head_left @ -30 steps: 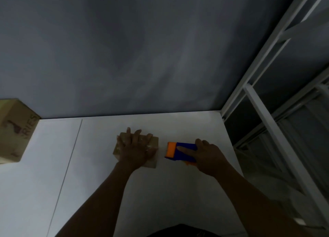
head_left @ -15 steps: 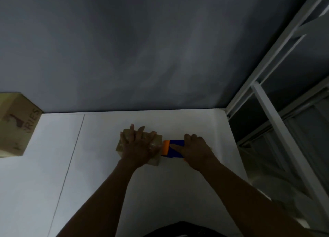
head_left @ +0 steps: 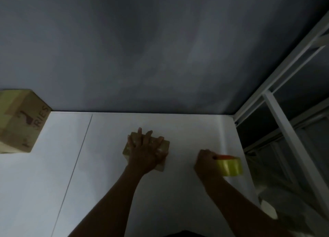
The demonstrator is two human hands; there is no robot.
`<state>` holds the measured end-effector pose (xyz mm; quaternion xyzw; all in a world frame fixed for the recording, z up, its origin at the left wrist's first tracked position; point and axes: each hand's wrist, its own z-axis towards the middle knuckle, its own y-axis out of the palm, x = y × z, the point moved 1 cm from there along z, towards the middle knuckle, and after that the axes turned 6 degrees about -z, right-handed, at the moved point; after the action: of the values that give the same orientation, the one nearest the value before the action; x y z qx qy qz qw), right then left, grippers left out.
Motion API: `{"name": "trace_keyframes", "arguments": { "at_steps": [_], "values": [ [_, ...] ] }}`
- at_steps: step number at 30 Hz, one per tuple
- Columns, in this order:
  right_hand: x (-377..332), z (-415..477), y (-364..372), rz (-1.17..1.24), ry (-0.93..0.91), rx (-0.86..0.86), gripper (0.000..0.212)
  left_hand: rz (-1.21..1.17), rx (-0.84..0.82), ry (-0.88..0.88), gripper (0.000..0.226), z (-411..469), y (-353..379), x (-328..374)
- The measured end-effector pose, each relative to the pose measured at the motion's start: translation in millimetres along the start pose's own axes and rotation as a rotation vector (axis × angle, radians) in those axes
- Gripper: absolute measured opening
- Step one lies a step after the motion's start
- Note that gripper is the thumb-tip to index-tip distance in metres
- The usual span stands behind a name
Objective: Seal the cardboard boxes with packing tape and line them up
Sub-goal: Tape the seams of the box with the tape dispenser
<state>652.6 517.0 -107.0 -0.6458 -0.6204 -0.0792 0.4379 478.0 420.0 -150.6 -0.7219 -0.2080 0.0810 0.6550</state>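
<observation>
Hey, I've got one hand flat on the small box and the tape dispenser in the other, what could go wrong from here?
1. Your left hand only presses flat on the small box; a tug on the tape may slide or twist it.
2. Your right hand holds the tape dispenser near the right edge of the table; set down there, it might fall off.
</observation>
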Motion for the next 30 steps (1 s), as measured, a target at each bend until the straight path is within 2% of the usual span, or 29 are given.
{"name": "trace_keyframes", "arguments": {
  "at_steps": [1, 3, 4, 8, 12, 14, 16, 18, 20, 23, 28, 30],
  "values": [
    [14, 3, 5, 0.105, 0.001, 0.044, 0.036, -0.01, -0.001, 0.0, 0.073, 4, 0, -2],
    [38, 5, 13, 0.26, 0.015, 0.208, 0.036, -0.037, -0.104, -0.027, 0.081, 4, 4, -1],
    [48, 7, 13, 0.252, 0.041, 0.264, 0.04, -0.043, -0.099, -0.038, 0.085, 4, 5, -1],
    [48, 5, 10, 0.571, 0.085, 0.407, 0.063, -0.005, -0.116, -0.04, 0.074, 6, 4, -3],
    [35, -3, 14, 1.11, 0.145, 0.463, 0.079, -0.057, -0.085, -0.043, 0.087, 3, 1, 0],
    [27, -1, 18, 1.491, 0.16, 0.456, 0.086, -0.095, -0.086, -0.057, 0.101, 2, -2, 1],
    [24, 3, 25, 1.83, 0.222, 0.389, 0.077, -0.121, -0.138, -0.079, 0.119, 0, -4, 1],
    [22, 8, 33, 2.034, 0.328, 0.306, 0.062, -0.12, -0.22, -0.075, 0.124, -1, -10, 0],
    [19, 14, 45, 2.15, 0.4, 0.215, 0.051, -0.089, -0.276, -0.05, 0.121, -2, -14, -2],
    [10, 23, 61, 2.202, 0.448, 0.086, 0.047, -0.021, -0.242, -0.043, 0.113, -6, -9, -9],
    [-7, 32, 72, 2.16, 0.425, -0.007, 0.058, -0.01, -0.095, -0.019, 0.102, -11, 4, -13],
    [-14, 33, 76, 2.105, 0.398, -0.008, 0.063, 0.015, -0.103, 0.008, 0.102, -13, 2, -16]
  ]
}}
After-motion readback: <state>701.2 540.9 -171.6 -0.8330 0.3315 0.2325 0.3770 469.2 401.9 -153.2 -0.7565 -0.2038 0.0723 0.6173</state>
